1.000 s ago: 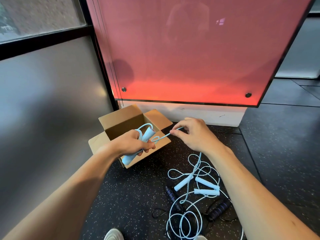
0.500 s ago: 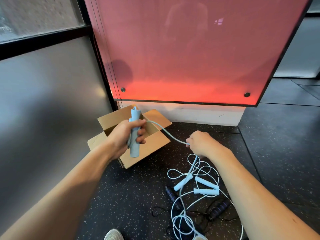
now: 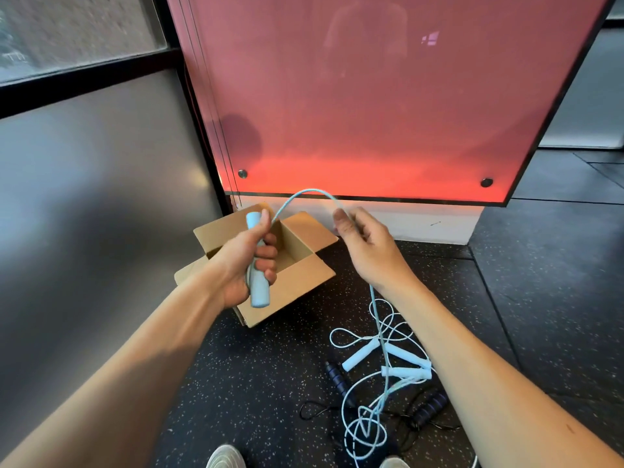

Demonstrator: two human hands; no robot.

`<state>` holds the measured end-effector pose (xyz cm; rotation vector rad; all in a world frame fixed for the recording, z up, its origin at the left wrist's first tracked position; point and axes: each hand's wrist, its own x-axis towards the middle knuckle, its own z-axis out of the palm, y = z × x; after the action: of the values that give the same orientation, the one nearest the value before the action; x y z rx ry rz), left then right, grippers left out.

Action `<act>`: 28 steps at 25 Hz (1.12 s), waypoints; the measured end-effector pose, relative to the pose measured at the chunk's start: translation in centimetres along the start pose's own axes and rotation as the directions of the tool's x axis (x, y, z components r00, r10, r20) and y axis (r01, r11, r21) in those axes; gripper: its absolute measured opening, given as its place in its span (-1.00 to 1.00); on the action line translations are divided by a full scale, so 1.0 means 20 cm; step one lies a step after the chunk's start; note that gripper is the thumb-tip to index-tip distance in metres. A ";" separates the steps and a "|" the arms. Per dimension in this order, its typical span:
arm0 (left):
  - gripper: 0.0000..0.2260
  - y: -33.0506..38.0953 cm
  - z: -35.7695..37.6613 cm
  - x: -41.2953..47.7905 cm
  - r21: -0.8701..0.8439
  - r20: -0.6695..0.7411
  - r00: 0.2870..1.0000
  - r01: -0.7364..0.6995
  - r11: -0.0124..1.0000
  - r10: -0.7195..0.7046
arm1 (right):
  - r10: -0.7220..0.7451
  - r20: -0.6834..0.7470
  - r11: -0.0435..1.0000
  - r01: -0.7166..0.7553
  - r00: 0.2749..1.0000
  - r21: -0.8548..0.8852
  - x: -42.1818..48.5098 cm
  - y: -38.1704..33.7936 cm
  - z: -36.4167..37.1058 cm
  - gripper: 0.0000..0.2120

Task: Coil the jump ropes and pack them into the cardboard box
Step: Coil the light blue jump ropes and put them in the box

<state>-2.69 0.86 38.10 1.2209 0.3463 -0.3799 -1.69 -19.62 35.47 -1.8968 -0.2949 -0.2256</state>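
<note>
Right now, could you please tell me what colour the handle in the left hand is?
The handle is pale blue; the head view shows it.

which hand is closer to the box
Left. The left hand, gripping a handle, is over the box; the right hand, pinching the cord, is off its right flap.

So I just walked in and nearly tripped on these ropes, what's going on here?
A person is part-way through coiling a pale blue jump rope. Their left hand grips its pale blue cylindrical handle upright above the open brown cardboard box; their right hand pinches its thin cord, which arches between the hands and trails down to the speckled black floor. Other pale handles and a dark navy-handled rope lie tangled there, not yet packed.
</note>
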 end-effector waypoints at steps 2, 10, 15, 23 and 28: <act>-0.56 -0.03 0.01 -0.02 0.299 0.025 0.999 0.024 0.954 -0.032 | -0.033 -0.085 0.987 0.047 0.996 0.156 0.02 -0.01 -0.01 -0.61; -0.54 0.02 0.06 -0.10 0.012 0.728 0.670 0.201 0.979 -0.146 | 0.371 0.020 0.827 -0.321 0.928 -0.461 0.01 0.08 -0.07 -0.53; -0.77 0.05 -0.03 -0.01 -0.625 0.221 0.928 -0.101 0.774 0.300 | 0.421 0.299 0.841 -0.245 0.856 -0.482 -0.06 -0.03 0.07 -0.44; -0.61 -0.02 -0.12 0.09 0.730 -0.048 0.843 -0.336 0.595 0.535 | -0.015 0.427 0.964 0.126 0.904 -0.233 -0.07 -0.12 0.13 -0.84; -0.38 -0.05 -0.01 -0.04 0.650 0.333 0.916 -0.053 0.758 -0.222 | -0.144 -0.054 0.984 0.137 0.988 -0.113 0.02 -0.03 0.01 -0.64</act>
<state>-3.95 0.84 37.60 1.7714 -0.1051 -0.8669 -1.42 -19.12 36.00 -1.9745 -0.3816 -0.4020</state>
